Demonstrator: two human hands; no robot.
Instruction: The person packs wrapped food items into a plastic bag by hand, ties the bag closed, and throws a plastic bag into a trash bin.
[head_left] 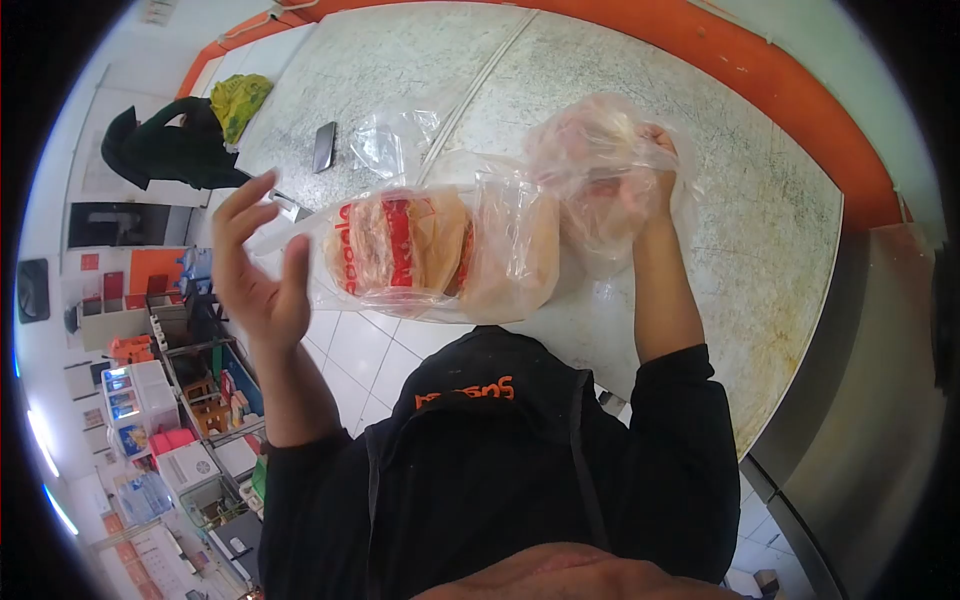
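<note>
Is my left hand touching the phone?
Apart. The head view plainly shows a strip of bare table between the left hand and the phone.

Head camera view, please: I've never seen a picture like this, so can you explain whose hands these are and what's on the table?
There's no machine here, just one person's two bare hands. The only picture comes from a camera worn on that person's head, looking down, so their black clothing fills the bottom. The left hand is open beside a clear bag holding packages with red lettering; I can't tell whether it touches that bag. The right hand is at a thin, crumpled plastic bag, which partly veils it, so its exact grip is unclear. Farther back, a phone lies on the worn white table.
</note>
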